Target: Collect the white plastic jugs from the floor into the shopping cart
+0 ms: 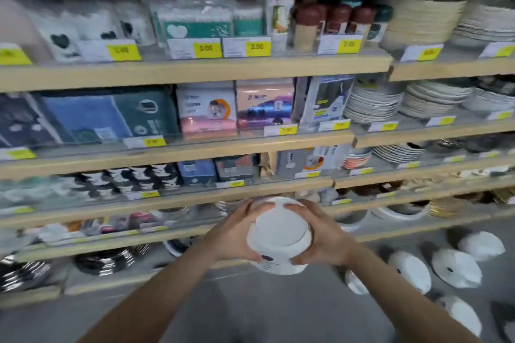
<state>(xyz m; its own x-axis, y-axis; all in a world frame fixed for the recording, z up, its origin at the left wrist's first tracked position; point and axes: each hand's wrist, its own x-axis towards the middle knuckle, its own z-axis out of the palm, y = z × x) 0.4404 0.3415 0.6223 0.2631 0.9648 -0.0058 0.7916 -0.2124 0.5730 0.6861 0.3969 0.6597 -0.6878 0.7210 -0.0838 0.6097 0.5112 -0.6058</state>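
A white plastic jug (279,237) is held up in front of the store shelves (195,69), clasped from both sides. The left hand (237,234) is wrapped round its left flank and the right hand (320,234) round its right flank, fingers curled onto the body at the far side and thumbs below near the dark label. The jug's long axis is pointed roughly toward the camera and slightly downward, so that one round end is faced by the viewer; whether that end is lid or base cannot be told. Both hands are equally near it.

More white jugs (454,270) are seen lying on the grey floor (250,309) to the right and below the hands, well apart from the held one and nearer the right arm. They are tipped on their sides, just in front of the bottom shelf.

The shopping cart is not in view, so the direction in which the held jug must be carried cannot be judged. The whole view is smeared by motion, the jug's handle is not made out, and the lowest jugs are cut off at the right edge.
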